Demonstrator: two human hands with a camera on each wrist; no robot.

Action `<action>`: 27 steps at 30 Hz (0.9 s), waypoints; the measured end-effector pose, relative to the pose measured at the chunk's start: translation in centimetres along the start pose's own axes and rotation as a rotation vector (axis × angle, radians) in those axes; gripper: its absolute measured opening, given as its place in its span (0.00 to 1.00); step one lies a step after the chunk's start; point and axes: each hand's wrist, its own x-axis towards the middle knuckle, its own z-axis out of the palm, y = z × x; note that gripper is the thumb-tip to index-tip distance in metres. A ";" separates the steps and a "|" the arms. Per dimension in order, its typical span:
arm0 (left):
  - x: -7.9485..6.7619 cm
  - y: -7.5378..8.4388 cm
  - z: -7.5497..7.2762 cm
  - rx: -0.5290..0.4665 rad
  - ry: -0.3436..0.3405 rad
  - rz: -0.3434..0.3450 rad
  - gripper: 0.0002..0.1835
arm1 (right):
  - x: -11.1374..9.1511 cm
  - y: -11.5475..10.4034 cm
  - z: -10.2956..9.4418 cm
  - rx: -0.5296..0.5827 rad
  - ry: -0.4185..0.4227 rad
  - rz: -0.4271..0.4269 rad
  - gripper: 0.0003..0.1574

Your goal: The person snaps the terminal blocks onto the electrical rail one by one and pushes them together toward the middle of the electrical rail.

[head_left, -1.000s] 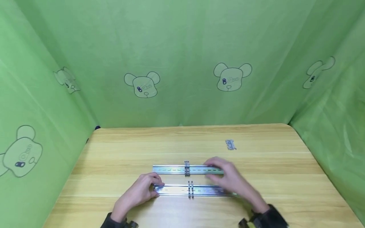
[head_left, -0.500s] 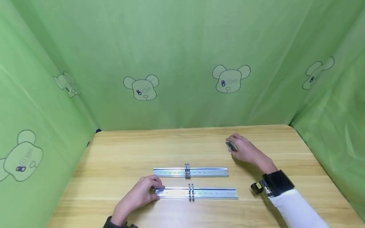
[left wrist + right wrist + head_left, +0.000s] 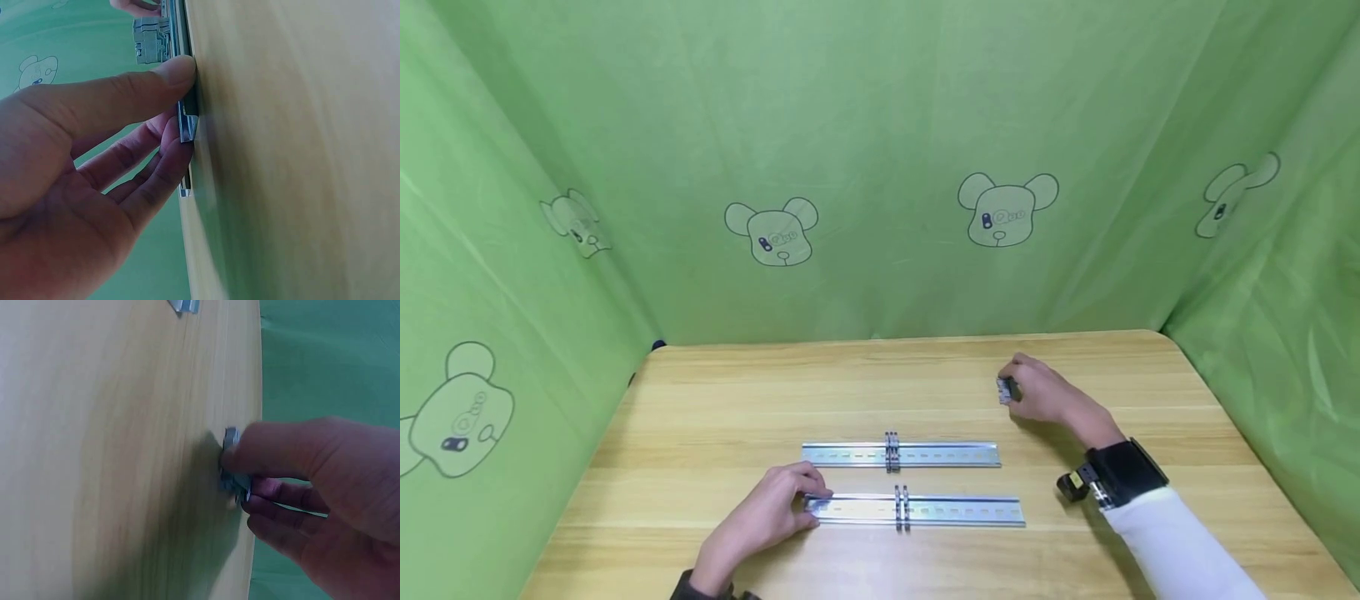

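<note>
Two slotted metal DIN rails lie parallel on the table. My left hand pinches the left end of the near rail between thumb and fingers; the left wrist view shows the thumb on one edge of that rail and fingers on the other. Two thin grey terminal blocks stand apart across the near rail. On the far rail, thin grey blocks sit close together. Toward the back right, my right hand pinches a flat grey terminal block, its thumb covering part of it.
The wooden table ends at a green curtain with printed bear heads, which also encloses both sides. A black wrist strap with a small camera sits on the right forearm.
My right hand has moved from the rails to the back right and taken hold of the loose terminal block, now turned slightly. The left hand keeps its grip on the near rail.
</note>
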 end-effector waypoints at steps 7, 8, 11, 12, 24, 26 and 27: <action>-0.1 -0.1 0.2 -0.010 -0.011 -0.021 0.18 | -2.4 -0.7 -0.1 0.071 0.114 -0.045 0.39; -0.2 -0.1 0.2 -0.011 -0.011 -0.025 0.18 | -2.9 -0.8 0.0 0.090 0.132 -0.060 0.38; -0.2 -0.2 0.1 -0.014 -0.011 -0.030 0.18 | -4.5 -1.4 0.2 0.134 0.181 -0.083 0.36; -0.2 -0.3 0.1 -0.013 -0.012 -0.029 0.18 | -5.0 -1.6 0.2 0.148 0.195 -0.088 0.35; 0.0 -0.2 0.0 -0.017 -0.027 -0.040 0.18 | -9.4 -3.5 1.5 0.281 0.301 -0.141 0.38; 0.0 -0.1 -0.1 -0.017 -0.028 -0.043 0.18 | -10.0 -3.7 1.8 0.348 0.282 -0.146 0.38; 0.0 -0.1 -0.1 -0.017 -0.027 -0.043 0.18 | -10.3 -3.8 2.0 0.383 0.267 -0.139 0.39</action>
